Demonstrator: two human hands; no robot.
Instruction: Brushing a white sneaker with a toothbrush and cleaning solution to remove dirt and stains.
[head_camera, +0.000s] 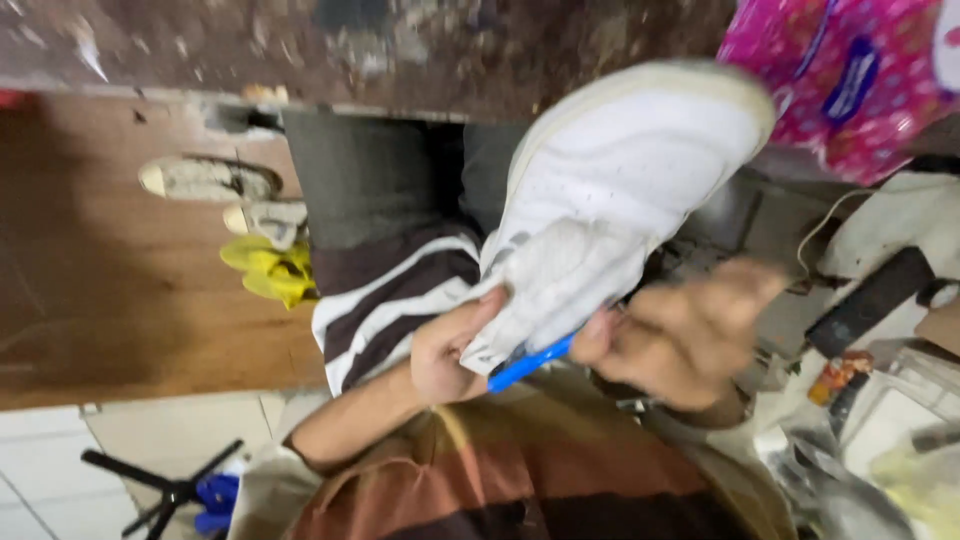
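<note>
Holding up a white sneaker (610, 200), light and bendy. Left hand (450, 350) fingers pinching its heel edge; right hand (690, 335), blurred, probably closed on a blue tool (528, 364). Best gripped at heel.

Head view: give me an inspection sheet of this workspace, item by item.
Surface: cluttered bench at right.
Job's things: white shoe held up; blue tool at its lower edge.
Clutter: pink patterned package, black bar, plastic bags.
Grippers: left hand pinches the shoe's edge; right hand, blurred, holds the blue tool.
Cables: thin white cord.
Surroundings: wooden floor, worn shoes, yellow object, black tripod.
</note>
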